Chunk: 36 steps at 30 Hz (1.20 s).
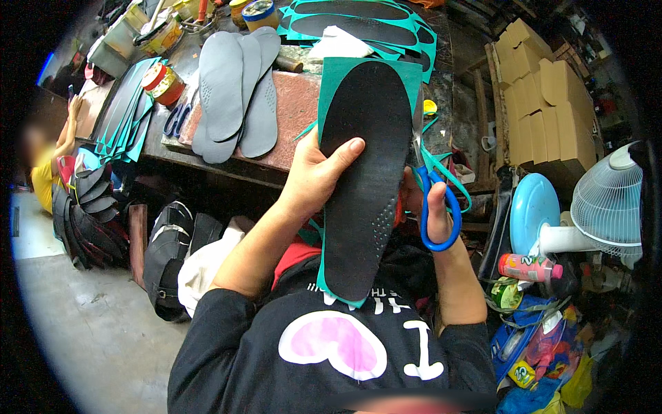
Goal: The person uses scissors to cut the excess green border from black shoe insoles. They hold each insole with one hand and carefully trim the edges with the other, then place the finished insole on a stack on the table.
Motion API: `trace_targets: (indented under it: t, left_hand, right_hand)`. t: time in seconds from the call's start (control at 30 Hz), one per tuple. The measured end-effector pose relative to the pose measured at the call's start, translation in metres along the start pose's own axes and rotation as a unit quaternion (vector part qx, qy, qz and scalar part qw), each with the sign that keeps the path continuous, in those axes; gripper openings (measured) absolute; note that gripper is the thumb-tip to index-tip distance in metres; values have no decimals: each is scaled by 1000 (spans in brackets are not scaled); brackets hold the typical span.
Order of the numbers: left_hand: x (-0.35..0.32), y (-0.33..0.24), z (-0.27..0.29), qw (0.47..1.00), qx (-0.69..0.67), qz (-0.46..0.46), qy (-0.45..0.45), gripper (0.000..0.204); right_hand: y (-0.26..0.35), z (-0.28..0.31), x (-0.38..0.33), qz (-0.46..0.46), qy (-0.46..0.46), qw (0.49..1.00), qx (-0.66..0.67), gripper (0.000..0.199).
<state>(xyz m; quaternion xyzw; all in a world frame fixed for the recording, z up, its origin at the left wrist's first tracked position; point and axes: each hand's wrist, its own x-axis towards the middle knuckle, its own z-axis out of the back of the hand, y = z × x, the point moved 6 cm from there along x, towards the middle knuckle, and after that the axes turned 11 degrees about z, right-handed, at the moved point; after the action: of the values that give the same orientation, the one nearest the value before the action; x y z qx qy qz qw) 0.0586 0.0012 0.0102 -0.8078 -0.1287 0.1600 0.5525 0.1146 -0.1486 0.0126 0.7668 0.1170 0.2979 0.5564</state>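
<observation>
A black insole [362, 138] lies on a green backing sheet [407, 76], held upright in front of my chest. My left hand [321, 165] grips it by its left edge, thumb across the black face and fingers behind. My right hand [434, 207] is closed on blue-handled scissors [455, 221], their blades pointing up along the sheet's right edge. Beside the blades, a trimmed green strip [445, 172] curls down. Below the scissors the green margin on the right side is cut away close to the black shape; green still shows around the top.
Several grey insoles [222, 86] are piled on the workbench, near a red-lidded jar [162, 83] and dark-handled scissors [177, 121]. More green-backed sheets [352, 27] lie at the back. Cardboard boxes [545, 103] and a fan [607, 200] stand right. A person in yellow [43, 172] sits far left.
</observation>
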Motion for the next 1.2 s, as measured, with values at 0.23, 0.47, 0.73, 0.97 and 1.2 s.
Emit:
trace_targets:
  t: [0.23, 0.47, 0.73, 0.97, 1.2]
  left_hand:
    - [3, -4, 13, 999, 3, 32, 24, 37]
    - [5, -5, 9, 993, 65, 44, 88, 38]
    - [5, 4, 24, 980, 71, 159, 98, 43]
    - [-4, 4, 19, 970, 117, 143, 157, 49]
    - [2, 5, 46, 953, 123, 197, 197, 49]
  right_hand:
    - [-7, 22, -20, -186, 177, 966, 35, 85]
    - [-10, 15, -11, -137, 146, 979, 36, 93]
    - [-14, 23, -28, -223, 191, 955, 42, 92]
    - [-10, 21, -28, -211, 174, 960, 53, 97]
    - [-6, 46, -39, -274, 221, 934, 66, 80]
